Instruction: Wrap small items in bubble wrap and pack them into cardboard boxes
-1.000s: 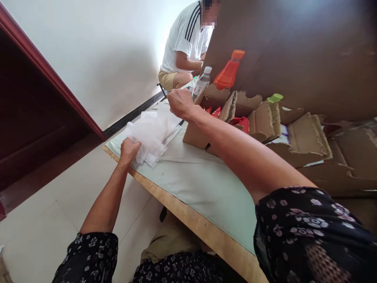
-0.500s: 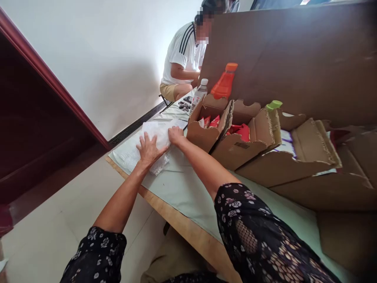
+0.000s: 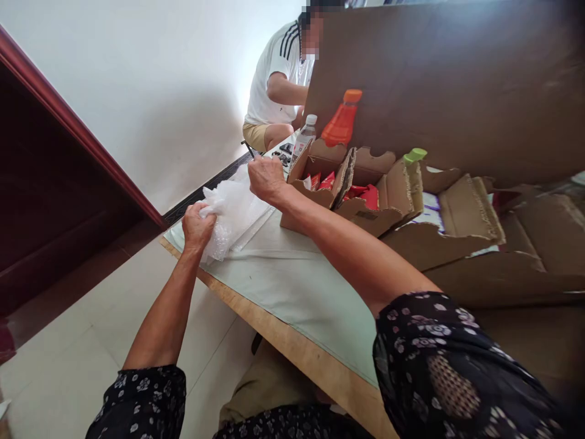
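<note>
My left hand (image 3: 196, 225) is closed on a bunch of clear plastic bags (image 3: 233, 210) near the table's left end, lifting their near edge off the pale green table cover (image 3: 292, 286). My right hand (image 3: 265, 177) is raised just above the bags with its fingers pinched together; what they hold is too small to make out. An open cardboard box (image 3: 315, 195) with red packets (image 3: 326, 181) inside stands right of my right hand.
More torn cardboard boxes (image 3: 466, 213) line the table's right side under a large cardboard sheet (image 3: 434, 79). A water bottle (image 3: 304, 135), an orange bottle (image 3: 340, 122) and a green cap (image 3: 415, 155) stand behind them. A person in a white shirt (image 3: 278, 67) sits at the far end.
Half a second ago both hands lay flat on the plastic bags. Now my left hand has gathered and lifted them, and my right hand has risen with fingers pinched.
</note>
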`<state>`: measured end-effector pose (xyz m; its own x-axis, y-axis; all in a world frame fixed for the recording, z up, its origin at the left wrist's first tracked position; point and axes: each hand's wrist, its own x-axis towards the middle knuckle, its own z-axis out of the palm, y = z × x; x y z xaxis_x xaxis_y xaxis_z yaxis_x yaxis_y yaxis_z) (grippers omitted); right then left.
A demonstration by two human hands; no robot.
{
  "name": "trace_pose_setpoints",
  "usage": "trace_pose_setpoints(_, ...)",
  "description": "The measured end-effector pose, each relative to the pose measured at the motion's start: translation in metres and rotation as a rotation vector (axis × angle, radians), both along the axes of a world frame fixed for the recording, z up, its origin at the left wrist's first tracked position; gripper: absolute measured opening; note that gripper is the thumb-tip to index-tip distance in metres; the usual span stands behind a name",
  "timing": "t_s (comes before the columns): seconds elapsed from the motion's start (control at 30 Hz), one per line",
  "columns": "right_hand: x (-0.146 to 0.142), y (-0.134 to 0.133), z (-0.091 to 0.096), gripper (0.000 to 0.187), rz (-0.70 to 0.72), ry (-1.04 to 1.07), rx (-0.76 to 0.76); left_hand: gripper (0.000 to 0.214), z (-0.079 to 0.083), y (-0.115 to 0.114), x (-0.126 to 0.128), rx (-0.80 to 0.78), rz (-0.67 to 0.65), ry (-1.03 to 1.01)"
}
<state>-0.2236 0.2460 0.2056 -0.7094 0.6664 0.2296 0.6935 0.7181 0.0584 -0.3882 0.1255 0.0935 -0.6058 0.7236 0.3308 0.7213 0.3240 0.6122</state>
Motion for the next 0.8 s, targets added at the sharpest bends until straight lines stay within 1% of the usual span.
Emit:
trace_pose_setpoints(0.1, 0.022, -0.027, 0.040, 0.035, 0.008, 0.099, 0.117, 0.032, 0.004, -0.012, 0.000, -0.013, 0.025, 0.011)
trace_pose_setpoints(0.2, 0.064, -0.066, 0.071, 0.026, 0.029, 0.168, 0.206, 0.034, 0.004, -0.014, 0.009, -0.053, 0.023, 0.028)
trace_pose_setpoints(0.27, 0.101, -0.100, 0.082, 0.022, -0.011, 0.172, 0.226, 0.037, 0.003, -0.009, 0.019, -0.080, 0.015, 0.050)
trace_pose_setpoints(0.33, 0.144, -0.135, 0.082, 0.019, -0.107, 0.141, 0.236, 0.040, 0.002, -0.002, 0.029, -0.117, -0.012, 0.076)
trace_pose_setpoints(0.37, 0.167, -0.152, 0.077, 0.018, -0.173, 0.113, 0.237, 0.041, 0.003, 0.001, 0.034, -0.145, -0.042, 0.088)
trace_pose_setpoints(0.43, 0.213, -0.180, 0.057, 0.018, -0.332, 0.034, 0.203, 0.046, 0.005, 0.007, 0.044, -0.222, -0.132, 0.097)
trace_pose_setpoints(0.5, 0.260, -0.203, 0.028, 0.021, -0.520, -0.053, 0.113, 0.061, 0.010, 0.008, 0.052, -0.322, -0.233, 0.129)
trace_pose_setpoints(0.57, 0.304, -0.223, -0.005, 0.023, -0.713, -0.118, -0.017, 0.077, 0.018, 0.005, 0.060, -0.402, -0.301, 0.194)
trace_pose_setpoints(0.63, 0.344, -0.244, -0.035, 0.025, -0.863, -0.144, -0.149, 0.086, 0.028, 0.001, 0.068, -0.430, -0.348, 0.265)
trace_pose_setpoints(0.7, 0.379, -0.267, -0.057, 0.028, -0.950, -0.112, -0.243, 0.084, 0.036, -0.003, 0.076, -0.414, -0.396, 0.300)
trace_pose_setpoints(0.77, 0.409, -0.290, -0.070, 0.034, -0.999, -0.022, -0.282, 0.082, 0.040, -0.006, 0.083, -0.398, -0.414, 0.330)
trace_pose_setpoints(0.8, 0.423, -0.300, -0.075, 0.036, -1.018, 0.034, -0.286, 0.080, 0.040, -0.007, 0.086, -0.387, -0.401, 0.346)
